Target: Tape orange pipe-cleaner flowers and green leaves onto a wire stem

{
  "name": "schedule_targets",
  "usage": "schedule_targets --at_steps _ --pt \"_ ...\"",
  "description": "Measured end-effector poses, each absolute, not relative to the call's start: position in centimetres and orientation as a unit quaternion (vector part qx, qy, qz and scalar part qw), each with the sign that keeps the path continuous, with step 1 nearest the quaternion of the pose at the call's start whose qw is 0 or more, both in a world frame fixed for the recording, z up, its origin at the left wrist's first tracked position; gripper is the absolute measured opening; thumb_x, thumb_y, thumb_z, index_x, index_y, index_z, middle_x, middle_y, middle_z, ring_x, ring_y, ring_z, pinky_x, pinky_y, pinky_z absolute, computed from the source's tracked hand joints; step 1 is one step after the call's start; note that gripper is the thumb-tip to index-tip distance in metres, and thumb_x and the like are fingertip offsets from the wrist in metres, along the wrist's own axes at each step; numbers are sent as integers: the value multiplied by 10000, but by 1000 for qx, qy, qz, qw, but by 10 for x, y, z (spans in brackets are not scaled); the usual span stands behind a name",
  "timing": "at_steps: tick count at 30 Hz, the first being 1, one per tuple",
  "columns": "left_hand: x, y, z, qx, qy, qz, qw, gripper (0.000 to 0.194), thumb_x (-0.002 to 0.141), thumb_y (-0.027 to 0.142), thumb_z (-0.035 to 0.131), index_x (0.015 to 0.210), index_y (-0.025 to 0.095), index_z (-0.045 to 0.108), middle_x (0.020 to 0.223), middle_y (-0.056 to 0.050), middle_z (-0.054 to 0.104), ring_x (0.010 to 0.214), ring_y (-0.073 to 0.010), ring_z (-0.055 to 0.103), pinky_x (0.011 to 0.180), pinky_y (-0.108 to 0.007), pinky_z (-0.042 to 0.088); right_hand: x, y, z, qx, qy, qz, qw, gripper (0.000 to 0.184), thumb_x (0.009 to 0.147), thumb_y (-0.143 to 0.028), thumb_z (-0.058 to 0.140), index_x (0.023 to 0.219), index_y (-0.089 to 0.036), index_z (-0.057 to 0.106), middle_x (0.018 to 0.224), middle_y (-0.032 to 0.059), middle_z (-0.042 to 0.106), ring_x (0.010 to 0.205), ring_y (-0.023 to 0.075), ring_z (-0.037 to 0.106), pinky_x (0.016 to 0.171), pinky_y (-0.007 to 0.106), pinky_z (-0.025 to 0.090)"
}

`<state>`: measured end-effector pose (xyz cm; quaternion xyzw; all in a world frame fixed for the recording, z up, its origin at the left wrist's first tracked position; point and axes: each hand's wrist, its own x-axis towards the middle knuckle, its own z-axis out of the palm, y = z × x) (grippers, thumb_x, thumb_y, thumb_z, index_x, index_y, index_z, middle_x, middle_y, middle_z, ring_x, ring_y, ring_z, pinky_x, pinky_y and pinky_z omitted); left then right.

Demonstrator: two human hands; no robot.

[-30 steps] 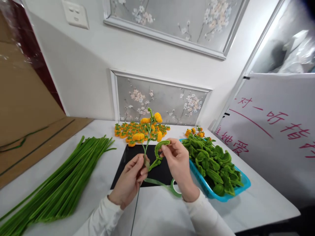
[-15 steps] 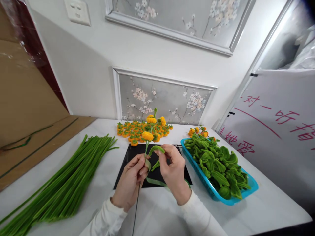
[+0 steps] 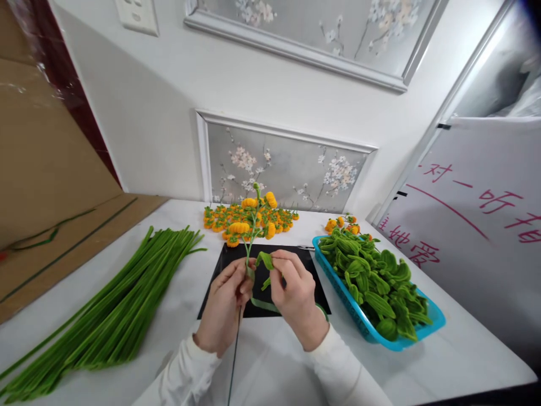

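My left hand pinches the stem of an upright spray of orange pumpkins made of fuzzy craft wire, with a green bud at its tip. Green floral tape runs from the stem at my left fingers down behind my right hand, where part of the tape roll peeks out. Between thumb and fingers my right hand holds a fuzzy green leaf, whose near end meets the stem by my left fingertips. A thin dark wire hangs below my left hand. Another green piece lies behind, partly hidden.
A black mat lies under the hands. Many loose orange pumpkins cover the table's back. At right stands a blue basket of green leaves, with a small finished spray behind. Long green fuzzy stems lie at left.
My right hand has brought the leaf left and down against the stem, its curve turning toward my left fingers. The spray has turned slightly in my left hand. The view has shifted a little.
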<state>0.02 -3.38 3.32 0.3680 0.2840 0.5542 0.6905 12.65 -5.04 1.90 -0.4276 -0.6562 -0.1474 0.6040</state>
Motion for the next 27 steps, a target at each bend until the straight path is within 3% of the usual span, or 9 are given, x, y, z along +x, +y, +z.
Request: schedule_targets --at_steps 4,14,20,27 --pt "0 -33 34 362 278 577 677 253 714 261 737 909 102 709 664 22 464 497 -32 312 374 -109 260 122 -47 17 -430 -632 -133 631 179 840 -48 460 845 -190 570 868 81 628 826 165 621 732 287 539" --pt "-5 -29 36 287 254 549 743 242 703 162 735 937 108 708 647 39 454 429 -8 291 325 -101 234 110 -50 22 -440 -591 56 674 111 844 -146 503 768 -199 565 856 56 625 768 169 616 669 290 514" --pt "-5 -32 39 259 230 515 784 184 756 106 667 938 102 696 704 18 517 397 16 277 306 -83 233 112 -45 22 -377 -535 243 716 51 852 -218 547 808 -206 524 823 26 610 679 155 651 646 289 551" --pt "-4 -34 43 234 230 514 793 174 765 71 637 926 91 699 651 24 497 405 -2 336 305 -90 267 114 -47 19 -397 -573 177 694 102 853 -160 524 776 -195 580 872 43 638 779 169 647 701 298 540"
